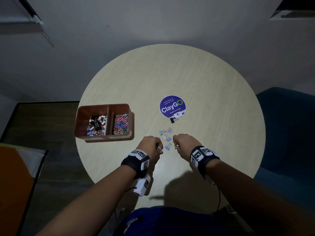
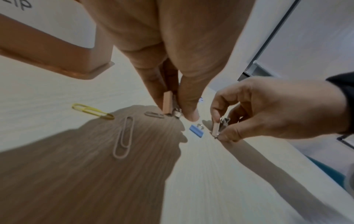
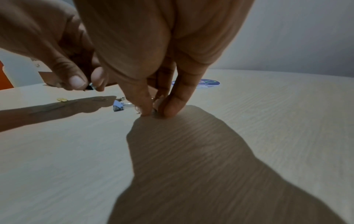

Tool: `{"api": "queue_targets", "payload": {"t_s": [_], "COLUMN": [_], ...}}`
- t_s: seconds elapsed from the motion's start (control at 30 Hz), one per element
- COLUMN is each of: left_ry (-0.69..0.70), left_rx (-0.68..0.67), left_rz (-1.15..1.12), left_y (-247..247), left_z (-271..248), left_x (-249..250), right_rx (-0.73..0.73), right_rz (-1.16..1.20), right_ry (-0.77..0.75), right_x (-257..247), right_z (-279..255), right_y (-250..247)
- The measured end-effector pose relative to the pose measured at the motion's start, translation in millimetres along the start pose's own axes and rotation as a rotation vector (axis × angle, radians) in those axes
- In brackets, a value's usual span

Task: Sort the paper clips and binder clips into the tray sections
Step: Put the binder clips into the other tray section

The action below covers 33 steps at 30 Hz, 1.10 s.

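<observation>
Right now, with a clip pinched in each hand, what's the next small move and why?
Probably carry the left hand over to the tray and drop its binder clip into the left section, where the other binder clips lie. Both hands already pinch a clip, and the left is nearer the tray; the right hand can follow.

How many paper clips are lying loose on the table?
3: yellow clip leftmost, long pale clip beside it, small grey clip by the left hand. Hands may hide more.
</observation>
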<state>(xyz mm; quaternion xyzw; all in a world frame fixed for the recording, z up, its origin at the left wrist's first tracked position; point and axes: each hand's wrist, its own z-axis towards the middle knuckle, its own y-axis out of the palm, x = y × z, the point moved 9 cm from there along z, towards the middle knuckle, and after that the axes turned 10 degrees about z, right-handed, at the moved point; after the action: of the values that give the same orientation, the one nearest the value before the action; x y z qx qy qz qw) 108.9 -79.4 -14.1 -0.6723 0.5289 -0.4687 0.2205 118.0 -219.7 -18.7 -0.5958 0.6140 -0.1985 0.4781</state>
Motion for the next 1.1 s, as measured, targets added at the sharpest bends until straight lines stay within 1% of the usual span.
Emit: {"api": "queue_targets", "payload": {"t_s": [0.1,0.2,0.27,0.33,0.43,0.53,0.6,0.7,0.77,0.83,0.9,0.97,1.03,1.1], "left_ry": [-0.002,0.042,0.076,0.110,0.113,0.040,-0.021,-0.094,-0.113,-0.122,-0.140,-0.148,-0.134,-0.094], "left_rx": [0.002,0.032,0.090,0.174,0.333,0.490,0.543,0.586,0.590,0.591,0.601,0.600,0.581,0.563], "left_rz": [-0.043,-0.050,-0.027,-0.032,-0.070,-0.065,-0.048,-0.052,-0.028,-0.008,0.003,0.003,0.006,0.009], "left_y": [-13,-33,-56,-83,-131,-176,-196,-215,-221,-223,-223,-220,-215,-208], "left_z": [-3,-5,-5,-5,-11,-23,-29,-37,-43,-48,-54,-57,-57,-55], "left_x": [-1,1,1,-2,-20,-60,-92,-138,-157,-170,-178,-180,-174,-158], "right_rx": [0.015,0.041,0.099,0.178,0.288,0.382,0.376,0.347,0.317,0.275,0.237,0.235,0.289,0.345], "right_rz": [0.077,0.185,0.301,0.433,0.599,0.657,0.660,0.636,0.636,0.652,0.662,0.668,0.685,0.723], "right_ry": [0.044,0.100,0.130,0.126,0.048,-0.053,-0.106,-0.178,-0.193,-0.195,-0.184,-0.182,-0.173,-0.100], "right_x": [4,5,-1,-16,-56,-105,-142,-199,-228,-247,-253,-248,-228,-191], "right_z": [-2,-5,-7,-7,0,15,28,46,59,71,77,75,68,59], "right_y": [-2,-4,-13,-30,-62,-86,-91,-93,-89,-81,-74,-75,-80,-77]}}
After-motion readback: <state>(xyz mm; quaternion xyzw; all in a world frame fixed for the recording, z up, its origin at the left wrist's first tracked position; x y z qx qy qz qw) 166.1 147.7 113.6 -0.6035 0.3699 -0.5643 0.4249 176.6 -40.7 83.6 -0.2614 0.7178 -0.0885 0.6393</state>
